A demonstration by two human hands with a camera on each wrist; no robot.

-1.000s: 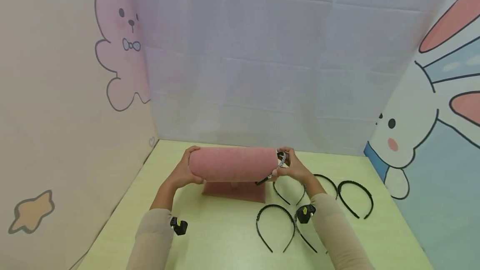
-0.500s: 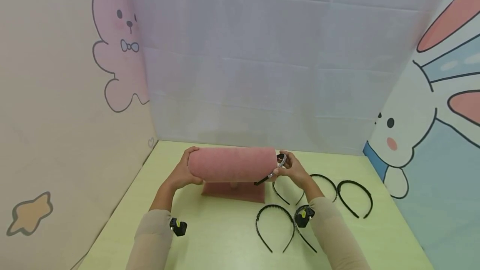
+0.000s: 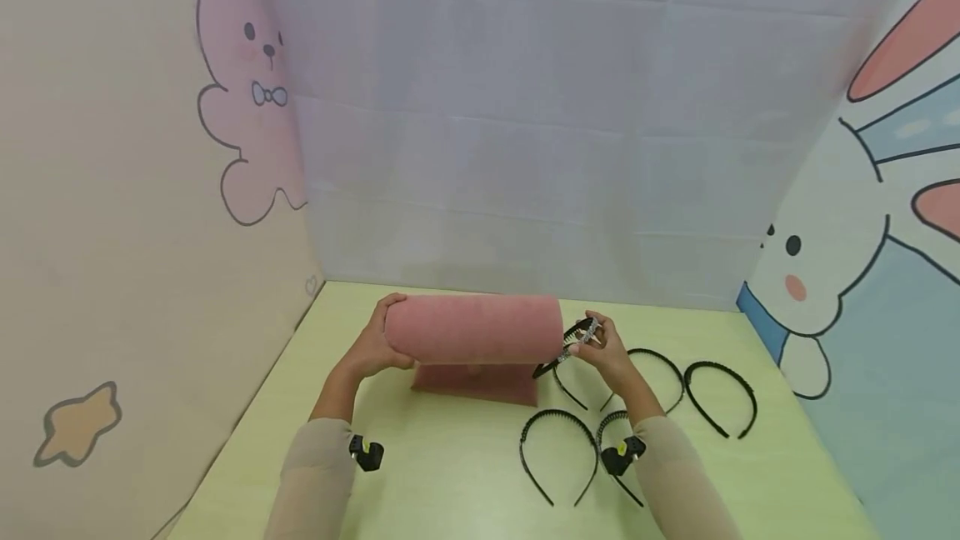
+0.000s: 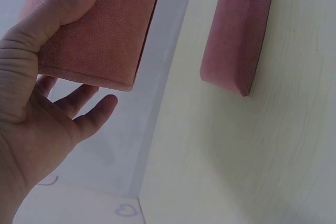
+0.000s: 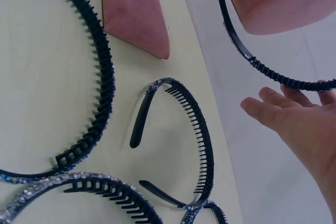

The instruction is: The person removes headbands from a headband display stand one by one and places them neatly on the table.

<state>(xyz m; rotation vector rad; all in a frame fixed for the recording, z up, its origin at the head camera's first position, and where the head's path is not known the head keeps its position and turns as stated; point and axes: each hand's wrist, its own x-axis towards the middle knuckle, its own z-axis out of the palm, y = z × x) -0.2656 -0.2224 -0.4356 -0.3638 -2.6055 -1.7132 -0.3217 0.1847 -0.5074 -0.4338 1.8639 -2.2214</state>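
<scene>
A pink velvety roll (image 3: 474, 329) stands raised on a flat pink base (image 3: 480, 383). My left hand (image 3: 375, 342) grips the roll's left end; in the left wrist view the thumb lies across the velvet and the other fingers reach round the far side. At the roll's other end my right hand (image 3: 609, 354) pinches a black toothed headband (image 5: 273, 75) with sparkly stones. Its loop is just beside that end, and one tip overlaps the base in the head view.
Several more black headbands lie on the pale table to the right, among them a toothed one (image 3: 558, 412) near the front and another (image 3: 718, 365) farthest right. A white cloth wall (image 3: 480, 190) closes off the back, with printed walls on both sides.
My right hand has drawn the headband to the right, off the end of the roll. My left hand keeps its grip on the roll, which stays in place.
</scene>
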